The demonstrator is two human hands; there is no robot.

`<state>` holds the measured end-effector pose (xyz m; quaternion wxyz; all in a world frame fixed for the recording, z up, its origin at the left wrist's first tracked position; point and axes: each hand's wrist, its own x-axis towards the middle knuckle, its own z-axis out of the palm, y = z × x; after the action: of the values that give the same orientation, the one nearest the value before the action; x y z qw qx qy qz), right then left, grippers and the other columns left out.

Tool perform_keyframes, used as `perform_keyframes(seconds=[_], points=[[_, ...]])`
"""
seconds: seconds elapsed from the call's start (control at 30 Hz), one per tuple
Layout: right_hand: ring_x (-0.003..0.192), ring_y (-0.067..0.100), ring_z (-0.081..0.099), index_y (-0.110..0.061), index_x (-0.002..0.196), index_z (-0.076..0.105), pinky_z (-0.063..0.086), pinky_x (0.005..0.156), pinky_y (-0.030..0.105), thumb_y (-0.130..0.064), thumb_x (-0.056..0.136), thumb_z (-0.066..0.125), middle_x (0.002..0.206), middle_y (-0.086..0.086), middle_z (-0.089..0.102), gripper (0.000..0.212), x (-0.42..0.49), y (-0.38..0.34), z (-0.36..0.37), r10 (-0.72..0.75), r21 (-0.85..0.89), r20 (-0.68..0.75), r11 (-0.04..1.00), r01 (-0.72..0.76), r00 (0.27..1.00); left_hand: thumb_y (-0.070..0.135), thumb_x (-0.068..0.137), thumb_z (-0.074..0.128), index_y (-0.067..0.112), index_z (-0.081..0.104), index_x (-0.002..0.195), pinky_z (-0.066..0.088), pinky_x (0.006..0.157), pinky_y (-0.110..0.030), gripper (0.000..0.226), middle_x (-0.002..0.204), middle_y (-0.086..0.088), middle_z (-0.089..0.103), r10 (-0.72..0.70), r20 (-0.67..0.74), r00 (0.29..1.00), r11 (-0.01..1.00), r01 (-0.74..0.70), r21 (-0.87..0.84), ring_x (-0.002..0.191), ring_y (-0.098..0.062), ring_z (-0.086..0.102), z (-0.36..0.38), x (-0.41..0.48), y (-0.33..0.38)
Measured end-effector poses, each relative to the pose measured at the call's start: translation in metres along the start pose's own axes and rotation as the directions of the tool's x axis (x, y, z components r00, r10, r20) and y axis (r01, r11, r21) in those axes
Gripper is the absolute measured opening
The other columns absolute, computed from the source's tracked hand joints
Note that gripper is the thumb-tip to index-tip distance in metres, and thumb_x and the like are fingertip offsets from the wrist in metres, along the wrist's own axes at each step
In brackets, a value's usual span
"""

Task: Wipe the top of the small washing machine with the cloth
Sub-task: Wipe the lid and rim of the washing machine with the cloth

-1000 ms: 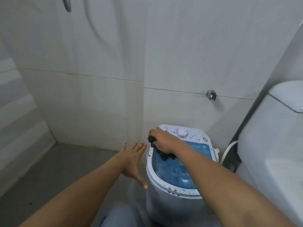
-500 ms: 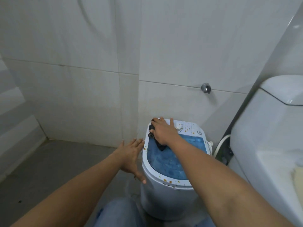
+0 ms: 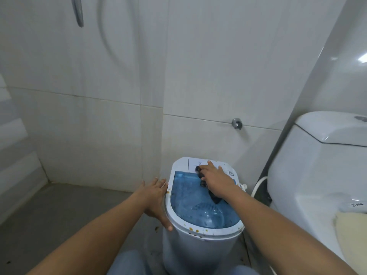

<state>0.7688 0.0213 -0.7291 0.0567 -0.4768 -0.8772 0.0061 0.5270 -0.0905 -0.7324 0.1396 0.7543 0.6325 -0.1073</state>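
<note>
Centrally, a small washing machine (image 3: 200, 207) stands on the bathroom floor (image 3: 59, 207), white body with a blue see-through lid (image 3: 190, 197), brown spots on its front rim. Right hand (image 3: 215, 182), fingers spread flat, presses a dark cloth (image 3: 204, 181) onto the machine's top, at the back edge of the lid. Left hand (image 3: 155, 197), fingers loosely spread, rests against the machine's left side. Toilet (image 3: 317, 171) just right.

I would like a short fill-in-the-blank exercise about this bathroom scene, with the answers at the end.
1. The right hand presses a dark ____ onto the washing machine.
2. The machine's lid is see-through and ____ in colour.
3. The left hand rests open against the machine's ____ side.
4. The white toilet tank stands to the machine's ____.

Answers: cloth; blue; left; right
</note>
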Motion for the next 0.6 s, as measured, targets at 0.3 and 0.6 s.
perform_keyframes(seconds=[0.3, 0.6], points=[[0.146, 0.022, 0.024, -0.011, 0.132, 0.052, 0.032, 0.108, 0.034, -0.014, 0.101, 0.044, 0.147, 0.002, 0.042, 0.032, 0.030, 0.003, -0.027, 0.133, 0.341, -0.242, 0.939, -0.044, 0.961, 0.100, 0.013, 0.045, 0.028, -0.008, 0.161, 0.007, 0.121, -0.066, 0.173, 0.171, 0.000, -0.005, 0.011, -0.004, 1.000, 1.000, -0.011, 0.019, 0.156, -0.029, -0.004, 0.007, 0.006, -0.002], [0.148, 0.027, 0.012, -0.017, 0.142, 0.043, 0.016, 0.116, 0.053, -0.040, 0.100, 0.043, 0.154, -0.003, 0.032, 0.048, 0.031, -0.004, 0.011, 0.163, 0.162, -0.151, 0.977, -0.138, 0.975, 0.102, 0.032, 0.053, 0.025, -0.014, 0.160, 0.007, 0.122, -0.061, 0.163, 0.171, -0.001, -0.006, 0.024, -0.045, 0.999, 1.000, -0.024, -0.001, 0.157, -0.028, -0.004, 0.018, 0.004, 0.000]])
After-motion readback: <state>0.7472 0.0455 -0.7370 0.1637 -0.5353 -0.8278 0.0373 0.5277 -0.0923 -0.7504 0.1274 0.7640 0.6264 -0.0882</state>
